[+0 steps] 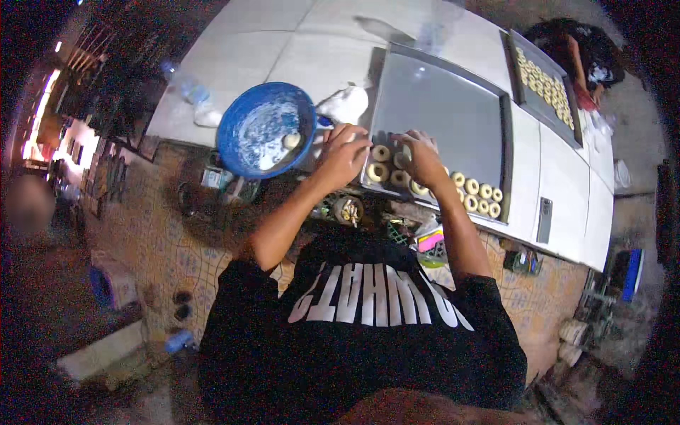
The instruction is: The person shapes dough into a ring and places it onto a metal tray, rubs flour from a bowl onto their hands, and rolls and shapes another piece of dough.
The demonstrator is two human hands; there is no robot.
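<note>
1. Dough rings (378,180) are lying in rows along the near side of a large grey metal tray (443,99), showing at its left corner and again toward its right corner.
2. The right hand (423,159) is reaching over the tray's near left part, its fingers bending downward among the rings; whether they are pinching one, I cannot tell.
3. The left hand (345,152) is reaching to the tray's left edge, its fingers curving toward the nearest rings; I cannot tell whether they are grasping anything.
4. A blue basin (227,131) is standing left of the tray, its inside showing white smears, with a pale lump (291,141) resting in it.
5. A white bundle (347,105) is lying between basin and tray.
6. A white table (304,49) is bearing the tray, and a dark rectangular object (545,219) is lying to its right.
7. A second tray (524,91) is holding further rings (544,79) near a co-worker (577,60).
</note>
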